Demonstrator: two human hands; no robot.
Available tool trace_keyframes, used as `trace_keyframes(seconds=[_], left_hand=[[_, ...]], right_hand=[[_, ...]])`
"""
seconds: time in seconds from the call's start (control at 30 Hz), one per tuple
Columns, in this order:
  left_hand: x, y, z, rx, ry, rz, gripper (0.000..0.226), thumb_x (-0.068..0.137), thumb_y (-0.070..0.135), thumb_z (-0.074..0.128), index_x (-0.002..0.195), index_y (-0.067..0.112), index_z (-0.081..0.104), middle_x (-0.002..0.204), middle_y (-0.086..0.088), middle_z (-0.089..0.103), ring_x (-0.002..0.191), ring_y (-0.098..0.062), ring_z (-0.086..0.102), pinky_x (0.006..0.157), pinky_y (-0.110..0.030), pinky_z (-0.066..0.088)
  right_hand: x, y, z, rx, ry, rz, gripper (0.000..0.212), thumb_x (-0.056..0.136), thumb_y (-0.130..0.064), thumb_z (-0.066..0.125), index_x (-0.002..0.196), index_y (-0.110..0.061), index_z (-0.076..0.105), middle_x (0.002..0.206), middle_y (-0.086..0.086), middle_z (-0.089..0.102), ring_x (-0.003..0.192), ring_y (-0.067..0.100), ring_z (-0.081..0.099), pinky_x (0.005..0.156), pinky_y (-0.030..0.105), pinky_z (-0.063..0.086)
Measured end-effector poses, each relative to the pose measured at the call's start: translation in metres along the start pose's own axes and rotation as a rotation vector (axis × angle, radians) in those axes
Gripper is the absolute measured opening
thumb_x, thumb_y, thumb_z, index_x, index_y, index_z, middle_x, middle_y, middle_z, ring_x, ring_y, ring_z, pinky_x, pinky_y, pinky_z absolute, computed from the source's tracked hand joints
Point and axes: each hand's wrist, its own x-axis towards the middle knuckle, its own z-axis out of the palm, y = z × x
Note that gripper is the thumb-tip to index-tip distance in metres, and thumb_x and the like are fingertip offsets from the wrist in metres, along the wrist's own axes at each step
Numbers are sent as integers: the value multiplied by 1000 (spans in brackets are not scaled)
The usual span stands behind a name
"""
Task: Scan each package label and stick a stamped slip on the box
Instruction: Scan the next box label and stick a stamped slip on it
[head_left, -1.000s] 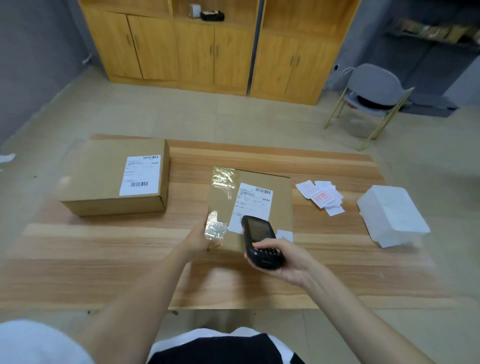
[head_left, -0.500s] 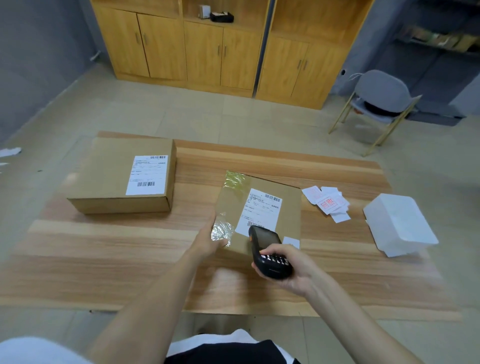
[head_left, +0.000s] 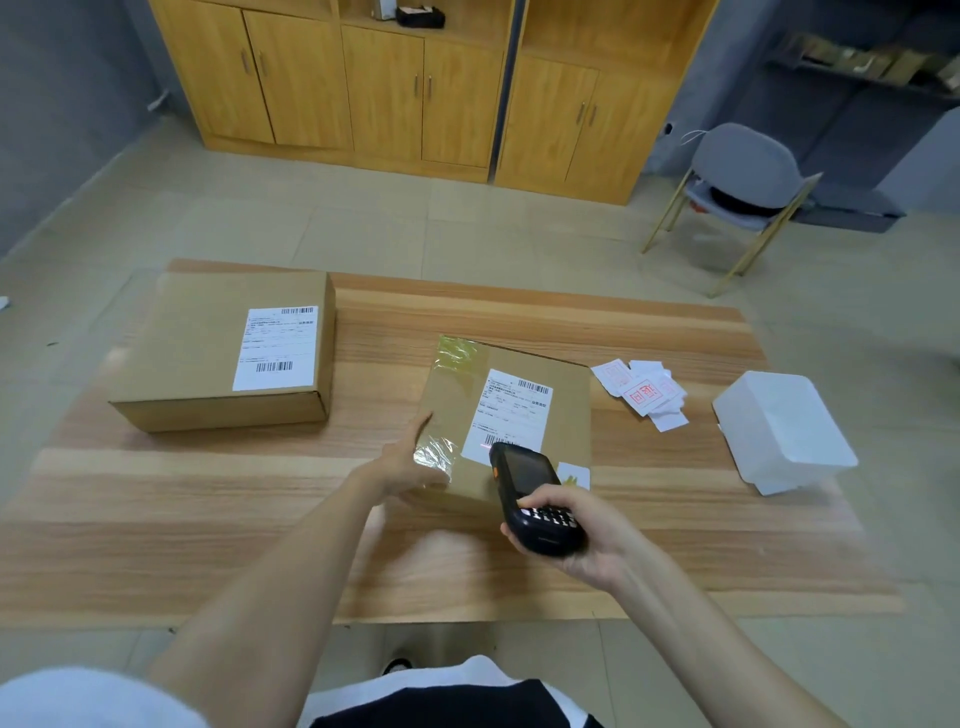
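Covering label's (head_left: 506, 413) lower barcode, scanner (head_left: 535, 501)

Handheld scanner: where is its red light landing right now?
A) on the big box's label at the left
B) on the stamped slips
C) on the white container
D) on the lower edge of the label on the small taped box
D: the scanner in the right hand throws a red glow on the lower edge of the label of the small taped box.

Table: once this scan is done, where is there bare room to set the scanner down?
Bare wood runs along the table near edge, in front of the large box. A narrower strip lies between the small box and the white container, nearer than the stamped slips. The middle is crowded by the left hand and the right hand holding the scanner.
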Motion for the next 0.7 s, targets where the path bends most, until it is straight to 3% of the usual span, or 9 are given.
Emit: trace_keyframes(seconds=[0.13, 0.27, 0.4, 0.47, 0.53, 0.63, 0.7], left_hand=[[5, 5, 4, -55, 24, 10, 114, 62, 18, 87, 145, 36, 11, 153, -6, 16, 136, -28, 27, 102, -41, 39], [5, 6, 6, -74, -14, 47, 126, 62, 15, 87, 149, 32, -4, 155, 2, 15, 140, -22, 22, 104, -34, 33], [-4, 2, 14, -120, 58, 86, 119, 66, 13, 84, 148, 36, 1, 153, 6, 19, 138, -19, 25, 98, -38, 42], [-9, -1, 18, -144, 101, 125, 117, 67, 10, 83, 149, 35, 3, 152, 4, 22, 139, -20, 25, 104, -40, 38], [-13, -4, 22, -181, 133, 162, 117, 67, 6, 83, 149, 33, 5, 152, 2, 25, 139, -19, 26, 110, -36, 32], [-17, -4, 26, -253, 160, 175, 113, 67, 0, 80, 149, 32, 9, 149, 1, 32, 133, -17, 35, 101, -29, 38], [-18, -2, 26, -235, 159, 165, 112, 68, 2, 80, 149, 29, 8, 150, 2, 29, 134, -14, 33, 101, -26, 34]], right_hand=[[-4, 1, -4, -42, -14, 8, 13, 72, 13, 60, 84, 6, 60, 74, 23, 65, 61, 36, 66, 50, 34, 56], [-3, 2, -6, -51, -8, -11, 15, 72, 12, 61, 86, 6, 61, 77, 22, 65, 64, 34, 66, 52, 33, 57], [-1, -1, -8, -32, -15, -17, 6, 74, 12, 59, 74, 7, 62, 73, 21, 64, 64, 34, 65, 50, 32, 57], [2, -2, -10, -45, -16, -20, 13, 75, 11, 58, 64, 6, 64, 71, 22, 65, 60, 34, 66, 51, 33, 57], [3, -2, -12, -63, -17, -23, 18, 74, 11, 59, 59, 6, 65, 70, 23, 65, 59, 34, 67, 50, 33, 57], [8, 1, -15, -83, -57, -23, 20, 73, 10, 60, 56, 4, 68, 70, 21, 66, 63, 33, 67, 53, 33, 57], [11, 2, -17, -92, -96, -35, 15, 73, 9, 62, 62, 3, 69, 72, 20, 67, 67, 31, 68, 57, 32, 58]])
